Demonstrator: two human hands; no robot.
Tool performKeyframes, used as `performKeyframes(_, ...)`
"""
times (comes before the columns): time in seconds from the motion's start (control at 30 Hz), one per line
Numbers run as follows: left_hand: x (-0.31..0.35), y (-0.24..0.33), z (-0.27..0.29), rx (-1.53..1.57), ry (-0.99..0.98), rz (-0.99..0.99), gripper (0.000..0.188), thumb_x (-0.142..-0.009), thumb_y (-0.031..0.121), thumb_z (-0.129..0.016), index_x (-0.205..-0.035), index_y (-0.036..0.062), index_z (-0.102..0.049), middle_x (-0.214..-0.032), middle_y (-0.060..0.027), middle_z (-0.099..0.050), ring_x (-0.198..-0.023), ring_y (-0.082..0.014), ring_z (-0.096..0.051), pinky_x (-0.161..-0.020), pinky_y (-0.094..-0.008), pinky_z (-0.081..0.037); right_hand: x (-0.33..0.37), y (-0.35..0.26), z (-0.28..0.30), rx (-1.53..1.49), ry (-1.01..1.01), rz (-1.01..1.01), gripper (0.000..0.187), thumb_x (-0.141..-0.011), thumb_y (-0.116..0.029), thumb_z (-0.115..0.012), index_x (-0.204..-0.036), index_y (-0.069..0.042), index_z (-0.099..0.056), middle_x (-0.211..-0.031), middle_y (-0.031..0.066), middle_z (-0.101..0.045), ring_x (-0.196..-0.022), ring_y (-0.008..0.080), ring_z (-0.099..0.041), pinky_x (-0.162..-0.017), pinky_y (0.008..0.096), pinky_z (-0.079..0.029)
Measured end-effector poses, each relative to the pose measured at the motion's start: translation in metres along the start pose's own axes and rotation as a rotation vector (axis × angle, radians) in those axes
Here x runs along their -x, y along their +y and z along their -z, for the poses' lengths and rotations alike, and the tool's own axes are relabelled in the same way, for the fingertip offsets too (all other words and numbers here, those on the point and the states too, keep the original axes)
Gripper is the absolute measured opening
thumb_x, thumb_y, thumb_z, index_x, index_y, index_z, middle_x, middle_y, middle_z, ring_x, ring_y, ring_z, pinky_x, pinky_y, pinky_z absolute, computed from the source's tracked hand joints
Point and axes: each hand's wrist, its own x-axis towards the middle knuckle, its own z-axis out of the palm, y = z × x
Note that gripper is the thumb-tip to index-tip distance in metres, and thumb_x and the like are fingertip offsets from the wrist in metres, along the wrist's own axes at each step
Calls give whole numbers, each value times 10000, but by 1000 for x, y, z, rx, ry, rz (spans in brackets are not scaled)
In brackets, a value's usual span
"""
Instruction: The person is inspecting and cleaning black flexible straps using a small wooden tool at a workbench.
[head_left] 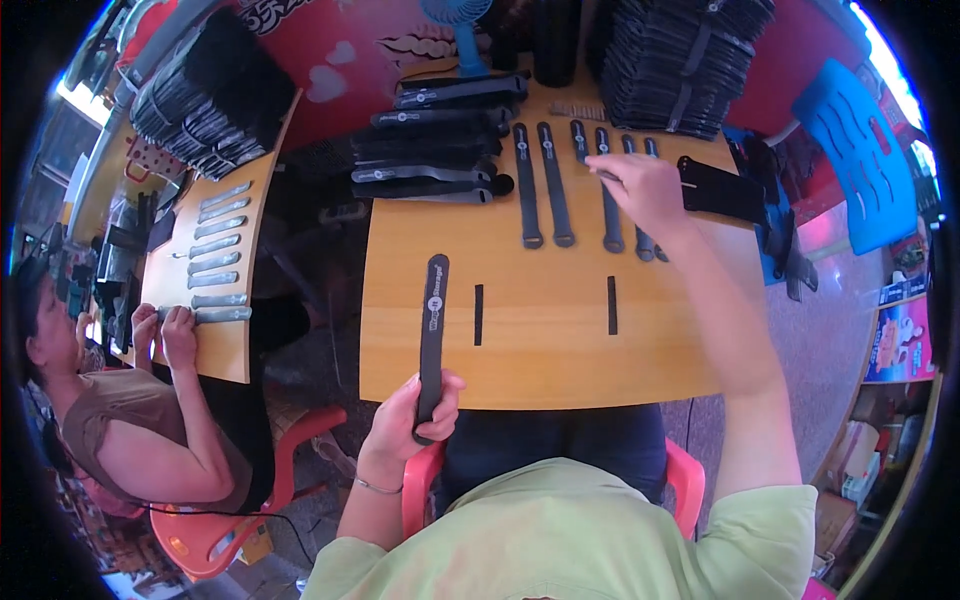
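Note:
My left hand (412, 418) is closed round the lower end of a dark strap (433, 310) with a rounded tip and white print, held upright over the table's near edge. Toward the table's far right, my right hand (640, 185) pinches with thumb and forefinger above a row of similar straps. What lies between those fingertips is too small to make out. Just beside them, one strap (578, 142) shows only a short upper part. Farther left in the row lie two full-length straps (527, 190), side by side. Other straps are partly covered by my right hand and forearm.
Two thin black strips (478, 315) lie on the wooden table (545, 370). Strap bundles (435, 150) fill its far left, and a tall black stack (675, 70) its far right. At left, a co-worker's hands (178, 335) touch straps on another table. A blue chair (850, 155) stands right.

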Motion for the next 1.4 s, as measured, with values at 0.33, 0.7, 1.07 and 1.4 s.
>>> performKeyframes(0.33, -7, -5, -3, 32, 25, -81, 420, -980, 333, -350, -1197, -1, -482, -695, -27, -418, -454, -61, -315, -416, -207, -256, 28, -4, -9, -21, -265, 2, 205, -785, -263, -657, -946, -144, -702, -984, 30, -688, -848, 225, -658, -709, 345, -529)
performKeyframes(0.7, -9, -10, -3, 47, 18, -85, 420, -981, 325, -339, -1229, 8, -460, -726, -38, -438, -464, -71, -331, -424, -210, -266, 29, -24, 0, -12, -408, -80, 359, -762, -343, -688, -1031, -105, -694, -1119, 60, -651, -941, 239, -642, -778, 348, -518)
performKeyframes(1.07, -11, -13, -4, 93, 56, -137, 437, -975, 305, -323, -1278, 9, -429, -792, -53, -463, -470, -87, -340, -436, -218, -275, 30, -28, 0, -37, -430, -122, 326, -837, -341, -607, -1034, -97, -696, -1161, 70, -633, -940, 250, -642, -786, 367, -508)
performKeyframes(1.4, -30, -23, -27, -3, 123, -292, 440, -983, 218, -389, -1376, 35, -314, -970, -104, -544, -798, -195, -571, -669, -318, -477, 36, -95, 46, -489, -72, -162, 197, -818, -200, -656, -984, -97, -681, -928, 86, -643, -765, 230, -636, -672, 313, -505)
